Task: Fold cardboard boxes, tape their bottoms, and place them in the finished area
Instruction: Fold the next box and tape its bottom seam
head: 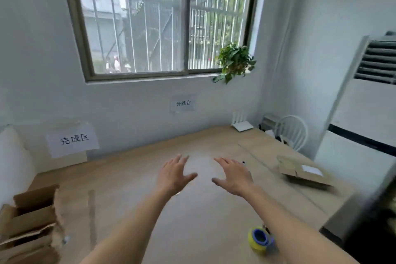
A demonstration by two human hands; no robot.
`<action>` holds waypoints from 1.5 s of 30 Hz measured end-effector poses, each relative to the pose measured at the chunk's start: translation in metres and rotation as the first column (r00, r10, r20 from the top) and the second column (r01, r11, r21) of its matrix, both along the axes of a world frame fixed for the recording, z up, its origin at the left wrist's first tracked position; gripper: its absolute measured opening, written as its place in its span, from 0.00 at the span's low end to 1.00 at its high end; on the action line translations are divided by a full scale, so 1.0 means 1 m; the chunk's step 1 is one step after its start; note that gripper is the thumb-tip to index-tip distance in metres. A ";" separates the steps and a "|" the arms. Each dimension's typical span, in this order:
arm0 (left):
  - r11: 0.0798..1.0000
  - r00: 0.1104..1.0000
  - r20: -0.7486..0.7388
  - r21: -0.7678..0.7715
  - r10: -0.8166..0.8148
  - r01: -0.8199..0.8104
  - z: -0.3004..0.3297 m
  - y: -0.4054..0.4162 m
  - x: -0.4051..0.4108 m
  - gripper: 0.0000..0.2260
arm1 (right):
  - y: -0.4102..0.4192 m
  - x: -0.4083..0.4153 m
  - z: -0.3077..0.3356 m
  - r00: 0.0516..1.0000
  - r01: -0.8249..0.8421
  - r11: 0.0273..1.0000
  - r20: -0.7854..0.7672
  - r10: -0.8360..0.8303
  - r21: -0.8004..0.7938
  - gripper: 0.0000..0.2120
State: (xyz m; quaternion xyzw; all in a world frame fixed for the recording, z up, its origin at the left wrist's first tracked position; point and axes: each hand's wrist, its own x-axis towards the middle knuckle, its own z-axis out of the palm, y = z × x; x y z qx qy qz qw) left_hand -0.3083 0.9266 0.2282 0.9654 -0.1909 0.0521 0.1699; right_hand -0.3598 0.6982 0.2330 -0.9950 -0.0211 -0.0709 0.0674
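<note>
**Empty hands, boxes to either side**

Both hands hover over the worktop (192, 231), the left hand (174, 174) and right hand (233, 177) spread and holding nothing, probably ready for the next box. A flat box (304, 172) lies at the right, within reach. Folded boxes (30, 221) sit at the left below the sign (72, 140), likely the finished area. The tape (260, 240) rests near the right forearm, handy for sealing.

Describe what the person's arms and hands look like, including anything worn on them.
Both forearms are bare up to the bottom edge of the picture, with no sleeves in view. The left hand and right hand wear no gloves. No watch, bracelet or ring shows on either, though the picture is a little blurred.
</note>
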 end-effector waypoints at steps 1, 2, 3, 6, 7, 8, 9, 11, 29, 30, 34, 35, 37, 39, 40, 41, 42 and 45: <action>0.999 0.999 0.022 -0.008 -0.035 0.035 0.007 -0.030 -0.006 0.36 | -0.026 -0.016 0.008 0.999 0.041 0.999 0.003 -0.041 0.002 0.37; 0.997 0.996 0.039 -0.017 -0.074 0.075 0.014 -0.058 -0.012 0.36 | -0.051 -0.033 0.015 0.997 0.078 0.997 0.004 -0.078 0.003 0.36; 0.993 0.992 0.050 -0.024 -0.113 0.115 0.019 -0.086 -0.018 0.36 | -0.075 -0.048 0.020 0.993 0.114 0.993 0.005 -0.114 0.001 0.36; 0.977 0.975 0.067 -0.022 -0.212 0.214 0.031 -0.164 -0.033 0.35 | -0.143 -0.088 0.033 0.976 0.217 0.976 0.013 -0.218 0.016 0.35; 0.970 0.968 0.070 -0.014 -0.243 0.244 0.034 -0.188 -0.037 0.35 | -0.165 -0.099 0.036 0.968 0.249 0.968 0.018 -0.250 0.029 0.35; 0.962 0.960 0.071 -0.006 -0.271 0.272 0.036 -0.211 -0.041 0.34 | -0.186 -0.109 0.038 0.959 0.282 0.958 0.022 -0.283 0.043 0.35; 0.954 0.951 0.071 0.002 -0.300 0.301 0.038 -0.234 -0.045 0.34 | -0.207 -0.118 0.039 0.949 0.313 0.948 0.024 -0.315 0.059 0.35; 0.935 0.932 0.074 0.014 -0.355 0.355 0.038 -0.279 -0.050 0.34 | -0.248 -0.135 0.038 0.929 0.364 0.927 0.030 -0.368 0.086 0.35; 0.860 0.860 -0.019 -0.012 -0.510 0.510 0.001 -0.660 0.060 0.35 | -0.603 -0.088 0.033 0.781 0.624 0.780 -0.095 -0.618 0.058 0.36; 0.862 0.862 -0.019 -0.013 -0.507 0.506 -0.001 -0.673 0.068 0.35 | -0.617 -0.080 0.032 0.782 0.622 0.781 -0.099 -0.616 0.059 0.36; 0.867 0.866 -0.040 0.003 -0.498 0.498 -0.015 -0.715 0.104 0.36 | -0.665 -0.043 0.017 0.778 0.626 0.775 -0.126 -0.615 0.086 0.36; 0.872 0.872 -0.049 0.007 -0.488 0.489 -0.021 -0.725 0.114 0.36 | -0.677 -0.031 0.010 0.775 0.630 0.769 -0.136 -0.617 0.105 0.36; 0.887 0.885 -0.076 0.013 -0.459 0.461 -0.036 -0.744 0.135 0.36 | -0.701 -0.006 -0.008 0.779 0.625 0.770 -0.165 -0.605 0.127 0.37; 0.898 0.894 -0.111 0.025 -0.434 0.439 -0.056 -0.763 0.156 0.36 | -0.724 0.023 -0.029 0.786 0.612 0.781 -0.203 -0.584 0.123 0.37; 0.903 0.898 -0.126 0.033 -0.421 0.428 -0.068 -0.772 0.167 0.36 | -0.737 0.038 -0.040 0.788 0.607 0.785 -0.220 -0.574 0.123 0.36; 0.909 0.903 -0.143 0.042 -0.405 0.414 -0.080 -0.782 0.179 0.36 | -0.750 0.054 -0.053 0.792 0.599 0.791 -0.235 -0.563 0.126 0.36; 0.915 0.907 -0.163 0.052 -0.387 0.400 -0.093 -0.791 0.192 0.36 | -0.763 0.071 -0.066 0.797 0.590 0.797 -0.255 -0.548 0.132 0.35; 0.933 0.917 -0.234 0.080 -0.323 0.350 -0.138 -0.819 0.231 0.35 | -0.809 0.127 -0.115 0.811 0.545 0.826 -0.340 -0.476 0.143 0.36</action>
